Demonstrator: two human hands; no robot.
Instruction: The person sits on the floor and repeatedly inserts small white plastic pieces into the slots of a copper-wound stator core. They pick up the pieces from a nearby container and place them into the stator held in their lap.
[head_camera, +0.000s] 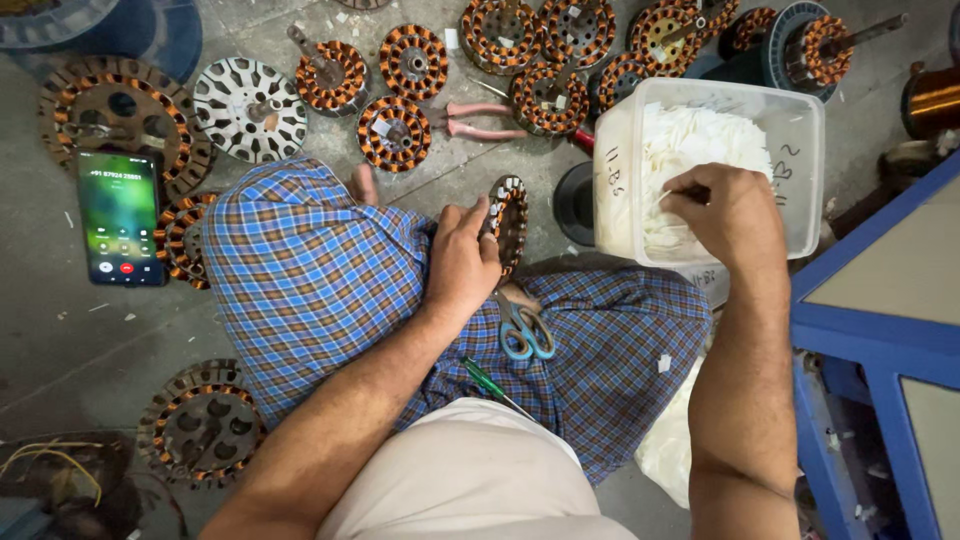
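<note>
My left hand (462, 262) clamps the motor core (508, 222) on edge against my knee, fingers curled over its rim. It looks heavy, stiff steel, and the copper windings seem delicate, so I judge the outer rim the safe hold. My right hand (725, 212) dips into the plastic tub (806, 180), fingertips pinched on a white paper slip (690, 150); these look light, flimsy, easy to crease. Scissors (525, 330) and a green screwdriver (487, 381) lie in my lap. Wound cores (413, 62), pink pliers (478, 120) and a phone (120, 217) crowd the floor; the tub wall hems my wrist.
</note>
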